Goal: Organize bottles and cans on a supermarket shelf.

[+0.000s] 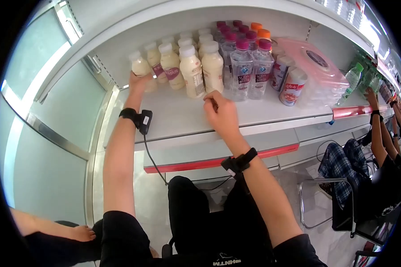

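At the left end of the shelf, my left hand (139, 82) is wrapped round the lower part of a cream-coloured milk bottle (140, 66) with a white cap. My right hand (221, 112) is curled closed at the shelf's front, just below another milk bottle (212, 69); nothing shows in its fingers. Close by stands a milk bottle (191, 73), with a purple-labelled milk bottle (171, 71) to its left. More white-capped bottles stand behind in rows. Right of them are clear soda water bottles (241, 73) with purple caps. Both wrists wear black straps with small devices.
Further right on the shelf (173, 118) are cans (293, 86), a pink-lidded plastic container (314, 66) and a green-capped bottle (353, 78). An upper shelf (182, 14) overhangs the bottles. A cable (152, 161) hangs from my left wrist. Other people sit on both sides.
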Demonstrator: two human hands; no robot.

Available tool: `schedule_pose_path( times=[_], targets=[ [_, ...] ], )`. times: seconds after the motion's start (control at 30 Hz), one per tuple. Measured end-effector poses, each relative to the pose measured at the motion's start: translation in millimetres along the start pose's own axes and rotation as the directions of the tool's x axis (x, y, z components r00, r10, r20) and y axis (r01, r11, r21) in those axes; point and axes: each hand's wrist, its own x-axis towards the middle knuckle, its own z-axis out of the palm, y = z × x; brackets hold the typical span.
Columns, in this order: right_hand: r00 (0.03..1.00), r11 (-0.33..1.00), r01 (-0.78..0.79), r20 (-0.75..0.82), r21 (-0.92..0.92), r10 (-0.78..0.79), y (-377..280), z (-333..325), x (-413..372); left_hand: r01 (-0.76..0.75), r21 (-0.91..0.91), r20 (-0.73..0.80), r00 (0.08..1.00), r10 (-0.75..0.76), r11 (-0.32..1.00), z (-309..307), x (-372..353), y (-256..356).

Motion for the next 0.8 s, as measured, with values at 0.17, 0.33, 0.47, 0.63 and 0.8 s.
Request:
schedule_pose_path(
  times=[0.17, 0.33, 0.47, 0.63, 0.8],
  targets=[
    [0.999, 1.000, -0.007, -0.040, 0.015, 0.007, -0.8, -0.2, 1.0, -0.022, -0.002, 0.145, 0.989, 0.022, 1.000, -17.3, -74.6, 30.2],
    [0.999, 0.994, -0.039, -0.001, 0.098, 0.039, 11.5, 2.8, 1.3, -0.110, -0.120, 0.312, 0.939, 0.143, 0.987, -8.3, -165.6, 70.8],
    [0.985, 0.985, 0.110, -0.147, 0.133, -0.090, -10.8, -3.8, -2.0, -0.017, -0.153, 0.352, 0.933, 0.071, 0.988, 21.7, -204.6, 111.7],
    [0.940, 0.962, 0.239, -0.217, -0.128, -0.263, -15.7, -15.3, -0.3, -0.288, 0.064, 0.278, 0.925, 0.260, 0.955, 64.3, -205.7, 122.0],
    [0.961, 0.941, 0.275, 0.012, -0.196, -0.278, 3.8, -28.9, -8.1, -0.381, 0.026, 0.384, 0.857, 0.343, 0.924, 80.4, -205.3, 101.6]
  ],
)
